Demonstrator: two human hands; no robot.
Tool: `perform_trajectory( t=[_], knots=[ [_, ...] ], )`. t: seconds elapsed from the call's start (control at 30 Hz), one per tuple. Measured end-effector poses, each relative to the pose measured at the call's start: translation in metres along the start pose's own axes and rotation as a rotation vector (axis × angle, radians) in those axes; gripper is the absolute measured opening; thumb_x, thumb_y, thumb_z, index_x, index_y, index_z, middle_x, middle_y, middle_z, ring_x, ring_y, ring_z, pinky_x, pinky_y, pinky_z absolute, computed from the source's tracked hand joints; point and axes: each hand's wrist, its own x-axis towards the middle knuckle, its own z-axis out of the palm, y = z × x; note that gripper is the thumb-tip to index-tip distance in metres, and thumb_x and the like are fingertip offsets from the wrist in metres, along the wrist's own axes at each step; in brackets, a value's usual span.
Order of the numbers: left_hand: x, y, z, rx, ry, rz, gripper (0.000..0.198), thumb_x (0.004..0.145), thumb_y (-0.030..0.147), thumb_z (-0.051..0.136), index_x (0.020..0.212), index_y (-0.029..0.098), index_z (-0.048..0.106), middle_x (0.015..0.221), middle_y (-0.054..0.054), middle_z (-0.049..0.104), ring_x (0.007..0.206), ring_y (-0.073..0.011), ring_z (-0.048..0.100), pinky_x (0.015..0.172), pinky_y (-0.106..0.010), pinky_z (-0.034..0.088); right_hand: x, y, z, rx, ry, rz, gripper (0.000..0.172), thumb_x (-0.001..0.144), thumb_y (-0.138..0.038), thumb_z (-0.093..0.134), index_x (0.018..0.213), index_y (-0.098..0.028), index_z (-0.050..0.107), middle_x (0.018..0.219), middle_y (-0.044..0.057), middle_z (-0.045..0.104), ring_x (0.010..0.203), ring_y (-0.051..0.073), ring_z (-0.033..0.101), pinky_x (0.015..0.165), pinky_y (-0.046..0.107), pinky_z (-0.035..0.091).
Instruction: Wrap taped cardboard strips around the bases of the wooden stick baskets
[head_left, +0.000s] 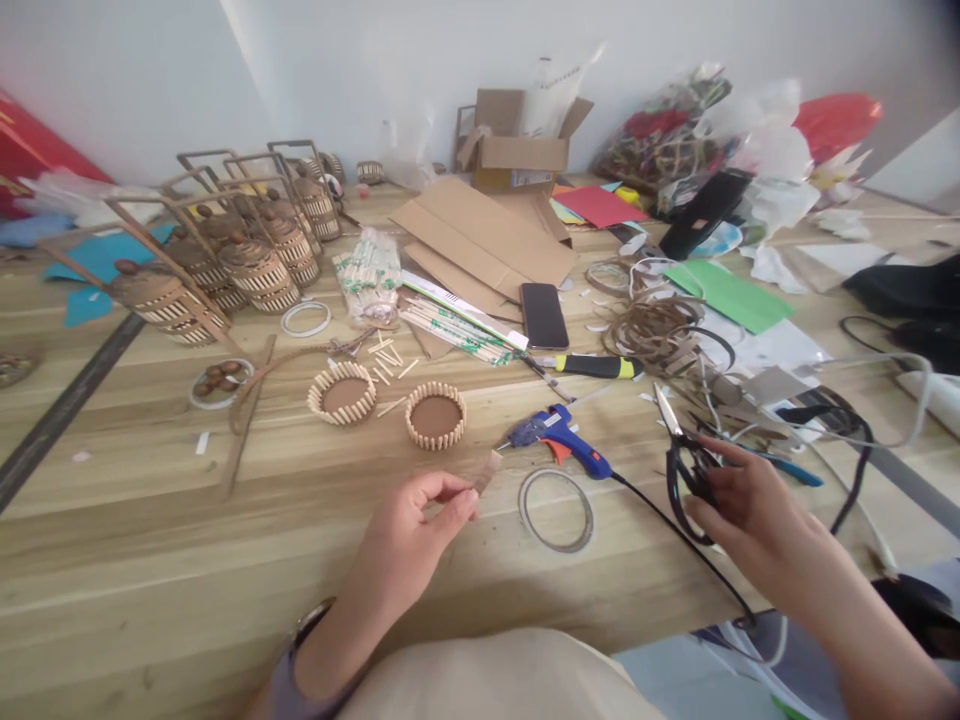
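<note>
Between thumb and fingertips my left hand (420,525) pinches a short brown strip (491,468), its end pointing up toward the glue gun's nozzle. At the right, my right hand (739,500) has its fingers around the black handles of a pair of scissors (673,425), blades pointing away from me. A blue glue gun (555,432) lies between the hands, with a tape ring (525,505) below it. Beyond my left hand sit two round brown bases edged with short sticks, a right ring (436,442) and a left ring (343,412).
Finished-looking stick barrels (259,275) with tall handles crowd the back left. Loose sticks (386,358), a phone (544,315), a utility knife (596,366) and coiled brown strips (649,325) lie across the middle. Flat cardboard (487,235) and an open box (525,153) stand behind. A black cord (686,545) trails toward me.
</note>
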Motion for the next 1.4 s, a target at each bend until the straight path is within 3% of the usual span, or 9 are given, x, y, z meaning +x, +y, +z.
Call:
perform_trajectory(
  t=[0.07,0.27,0.37,0.53,0.73,0.97,1.1,1.3,1.4],
  knots=[
    [0.001,0.000,0.001,-0.023,-0.017,-0.021,0.029,0.081,0.048,0.056,0.076,0.022,0.067,0.061,0.002,0.061,0.058,-0.0161,0.053,0.048,-0.024,0.028,-0.011,-0.027,0.003,0.155,-0.194,-0.022,0.064,0.081,-0.042,0.061,0.140,-0.025,0.039,0.076,0.001,0.063,0.069,0.022,0.066,0.061,0.033,0.057],
    [0.000,0.006,0.004,-0.043,-0.029,-0.043,0.027,0.081,0.046,0.058,0.076,0.021,0.067,0.069,0.001,0.066,0.066,-0.0167,0.056,0.056,-0.026,0.033,-0.034,-0.103,0.023,0.274,-0.543,-0.035,0.053,0.067,-0.026,0.069,0.119,-0.025,0.060,0.105,0.005,0.068,0.086,0.022,0.064,0.077,0.031,0.053],
    [0.001,0.008,0.007,-0.075,-0.059,-0.043,0.025,0.081,0.044,0.058,0.076,0.021,0.067,0.071,0.001,0.067,0.067,-0.0166,0.057,0.060,-0.026,0.036,-0.033,-0.120,0.030,0.345,-0.679,0.003,0.053,0.067,-0.022,0.065,0.119,-0.022,0.061,0.105,0.004,0.069,0.093,0.023,0.063,0.077,0.029,0.051],
    [0.003,0.006,0.012,-0.111,-0.093,-0.061,0.025,0.080,0.044,0.060,0.075,0.020,0.066,0.070,0.001,0.066,0.068,-0.0171,0.058,0.058,-0.025,0.035,-0.027,-0.130,0.035,0.366,-0.750,-0.019,0.052,0.066,-0.026,0.068,0.118,-0.020,0.064,0.094,0.003,0.069,0.079,0.021,0.060,0.067,0.027,0.047],
    [0.005,0.004,0.015,-0.123,-0.133,-0.027,0.024,0.080,0.042,0.060,0.074,0.020,0.066,0.068,0.001,0.065,0.069,-0.0172,0.058,0.060,-0.026,0.037,-0.028,-0.133,0.040,0.365,-0.739,-0.009,0.048,0.068,-0.027,0.073,0.115,-0.020,0.067,0.084,0.002,0.069,0.073,0.020,0.060,0.061,0.026,0.044],
    [0.005,0.007,0.016,-0.113,-0.133,-0.047,0.022,0.080,0.040,0.059,0.072,0.021,0.066,0.067,0.001,0.065,0.069,-0.0176,0.059,0.063,-0.027,0.039,-0.032,-0.128,0.047,0.304,-0.647,-0.107,0.042,0.073,-0.039,0.074,0.110,-0.021,0.070,0.082,0.004,0.073,0.069,0.021,0.066,0.061,0.026,0.047],
    [0.002,0.009,0.015,-0.085,-0.135,-0.044,0.021,0.082,0.038,0.057,0.072,0.021,0.064,0.069,0.002,0.065,0.068,-0.0161,0.057,0.061,-0.026,0.037,-0.031,-0.115,0.041,0.262,-0.609,-0.101,0.034,0.075,-0.041,0.070,0.103,-0.022,0.071,0.070,0.001,0.073,0.061,0.019,0.066,0.061,0.026,0.049],
    [-0.002,0.012,0.014,-0.107,-0.159,-0.021,0.022,0.088,0.040,0.052,0.083,0.021,0.060,0.071,0.003,0.067,0.053,-0.0111,0.044,0.051,-0.025,0.029,-0.007,-0.048,0.014,-0.067,-0.121,0.112,0.051,0.081,-0.053,0.054,0.119,-0.022,0.062,0.078,0.006,0.073,0.069,0.026,0.069,0.061,0.033,0.051],
    [-0.002,0.010,0.016,-0.130,-0.170,-0.030,0.020,0.088,0.040,0.051,0.086,0.021,0.059,0.073,0.001,0.071,0.048,-0.0098,0.037,0.048,-0.024,0.026,0.007,-0.009,0.005,-0.315,-0.018,0.195,0.054,0.083,-0.046,0.049,0.127,-0.018,0.057,0.091,0.013,0.073,0.078,0.030,0.070,0.067,0.039,0.051]
  ],
)
